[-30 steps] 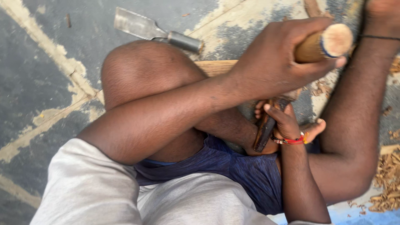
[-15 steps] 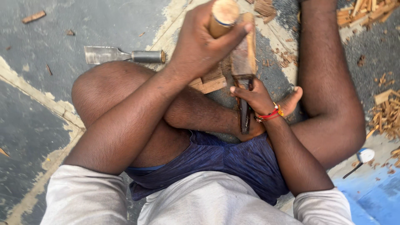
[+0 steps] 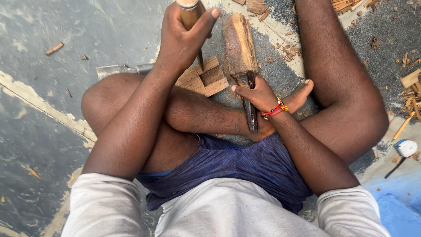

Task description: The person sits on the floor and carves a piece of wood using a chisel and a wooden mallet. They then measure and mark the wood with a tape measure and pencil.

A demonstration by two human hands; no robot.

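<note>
1. The carving looks to be in its early part: the wooden block (image 3: 239, 41) lies rough on the floor between the legs, with chips scattered around.
2. The right hand (image 3: 258, 94) grasps one dark chisel (image 3: 250, 105) against the block's near end.
3. The left hand (image 3: 182, 37) is clenched on one wooden mallet handle (image 3: 189, 13), raised.
4. One spare chisel (image 3: 118, 69) lies behind the knee; one carved wood piece (image 3: 206, 78) sits beside the block.

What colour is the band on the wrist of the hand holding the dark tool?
Mostly red, with a small yellow-orange bit, on the right hand's wristband; seen in the head view.
</note>
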